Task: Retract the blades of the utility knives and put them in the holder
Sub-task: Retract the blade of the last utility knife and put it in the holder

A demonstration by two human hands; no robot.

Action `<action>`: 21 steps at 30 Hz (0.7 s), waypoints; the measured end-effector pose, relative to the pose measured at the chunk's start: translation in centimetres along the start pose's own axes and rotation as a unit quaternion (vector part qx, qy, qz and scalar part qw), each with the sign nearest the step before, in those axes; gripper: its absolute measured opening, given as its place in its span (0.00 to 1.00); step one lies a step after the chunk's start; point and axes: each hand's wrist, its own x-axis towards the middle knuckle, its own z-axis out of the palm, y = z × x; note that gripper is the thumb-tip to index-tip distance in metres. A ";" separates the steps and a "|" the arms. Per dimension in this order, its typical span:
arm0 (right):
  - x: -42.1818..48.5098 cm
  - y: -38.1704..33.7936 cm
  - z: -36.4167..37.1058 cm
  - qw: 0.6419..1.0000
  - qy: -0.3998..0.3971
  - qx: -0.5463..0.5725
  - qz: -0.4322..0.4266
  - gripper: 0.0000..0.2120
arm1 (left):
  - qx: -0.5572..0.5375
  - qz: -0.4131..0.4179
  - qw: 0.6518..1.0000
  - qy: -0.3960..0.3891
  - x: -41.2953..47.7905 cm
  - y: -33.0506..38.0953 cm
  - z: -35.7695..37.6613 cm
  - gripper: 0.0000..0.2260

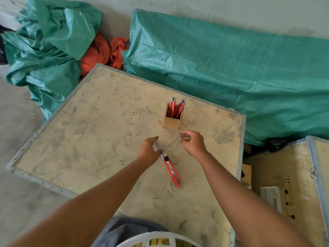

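Note:
One red utility knife (172,171) lies on the wooden crate top (92,139), its blade out and pointing up-left. My left hand (148,150) hovers at the blade end, fingers loosely spread beside the blade, not gripping it as far as I can see. My right hand (193,143) is above and to the right, between the knife and the holder, fingers apart and empty. The small square wooden holder (171,122) stands upright beyond both hands, with several red knives (175,109) standing in it, metal tips up.
Green tarpaulin (222,68) covers bulky things behind and to the left of the crate, with orange cloth (101,52) between them. A second wooden crate (288,175) sits lower at the right. The crate has metal edging (241,148). Concrete floor lies to the left.

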 end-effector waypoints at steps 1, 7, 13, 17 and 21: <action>-0.6 0.6 0.3 1.000 -0.023 -0.004 0.010 0.12 | 0.002 -0.010 1.000 -0.002 -1.3 -1.0 1.0 0.31; -2.1 2.5 1.9 0.990 -0.129 -0.056 0.019 0.14 | 0.077 -0.030 0.996 0.016 -7.0 -4.2 7.1 0.29; -2.3 2.4 4.1 0.966 -0.236 -0.105 -0.007 0.18 | 0.161 -0.051 0.984 0.047 -8.5 -3.6 10.9 0.23; -2.2 2.7 4.8 0.961 -0.240 -0.134 -0.033 0.18 | 0.155 -0.048 0.984 0.070 -8.8 -3.7 12.1 0.27; -2.2 3.4 5.1 0.970 -0.210 -0.118 -0.017 0.13 | 0.130 -0.049 0.988 0.066 -8.9 -3.5 12.3 0.25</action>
